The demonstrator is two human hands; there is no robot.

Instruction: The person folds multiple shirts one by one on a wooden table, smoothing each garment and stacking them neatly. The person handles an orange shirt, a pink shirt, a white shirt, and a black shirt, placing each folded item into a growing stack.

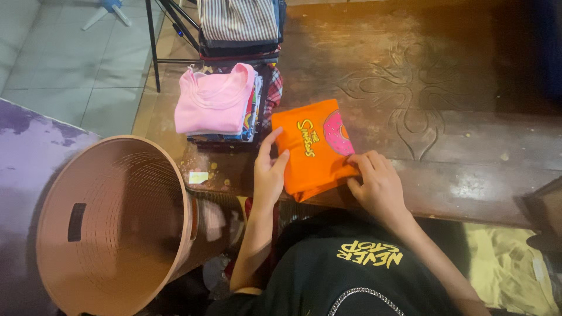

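shirt: folded orange shirt [316, 149], flat on desk [468, 134] between both hands
hands: left hand [268, 175], right hand [377, 187] pressing flat on its edges, not gripping
feel: looks soft, light, floppy; probably best lifted under the folded edges
nearby: pink shirt stack [218, 105] just past left hand

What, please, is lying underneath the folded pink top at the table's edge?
The pink top lies on a stack of folded clothes whose coloured edges show. How many pieces, and what kinds, is covered.

Single head view, steeply downward, close over the wooden table [468, 146], perhaps slightly tilted.
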